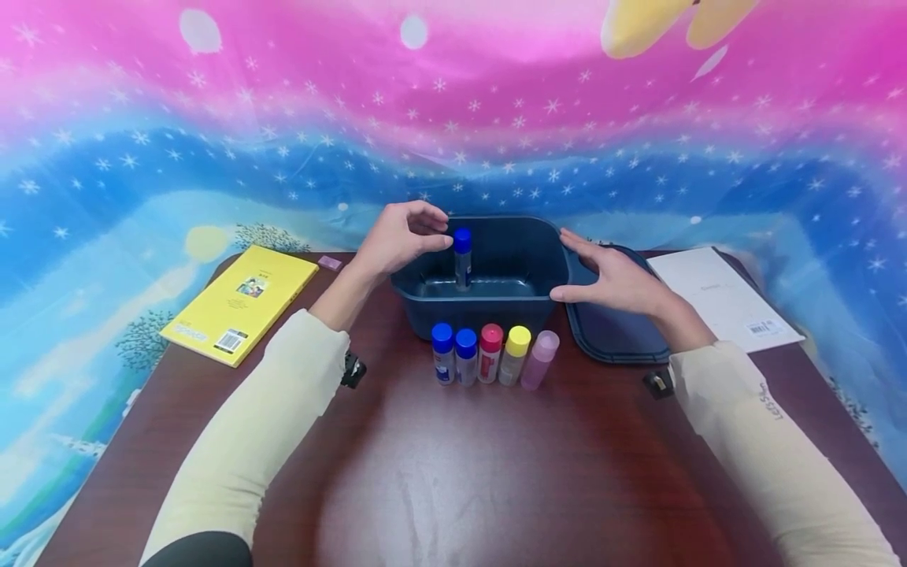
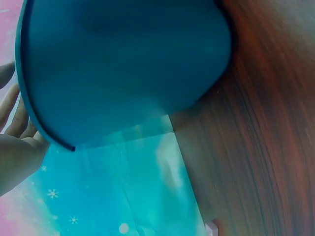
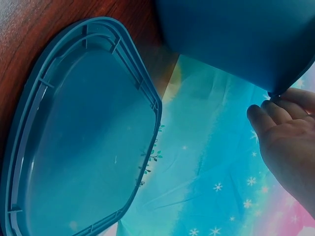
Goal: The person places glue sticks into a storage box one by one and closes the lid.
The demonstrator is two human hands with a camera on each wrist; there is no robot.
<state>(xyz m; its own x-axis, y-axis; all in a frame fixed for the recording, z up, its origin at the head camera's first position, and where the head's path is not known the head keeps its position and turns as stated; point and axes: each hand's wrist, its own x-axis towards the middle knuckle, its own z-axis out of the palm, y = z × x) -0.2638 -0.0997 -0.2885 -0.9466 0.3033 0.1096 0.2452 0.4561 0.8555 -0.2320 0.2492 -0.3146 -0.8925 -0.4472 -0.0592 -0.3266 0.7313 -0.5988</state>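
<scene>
A dark blue plastic storage box (image 1: 482, 315) stands on the table. Inside it, toward its left part, a blue-capped glue stick (image 1: 463, 264) is upright. My left hand (image 1: 407, 236) hovers over the box's left rim, its thumb tip right beside the blue cap and its fingers loosely bent. With thumb at the near corner and fingers at the far one, my right hand (image 1: 609, 276) holds the box's right end. The right wrist view shows those fingers (image 3: 275, 115) at the rim. In front stand several glue sticks (image 1: 489, 354) in a row, with blue, red, yellow and pink caps.
To the box's right lies its lid (image 1: 616, 335), inner side up in the right wrist view. A white book (image 1: 723, 295) is farther right. At the left are a yellow book (image 1: 241, 307) and a small pink eraser (image 1: 329, 262). A printed cloth (image 1: 453, 126) hangs behind.
</scene>
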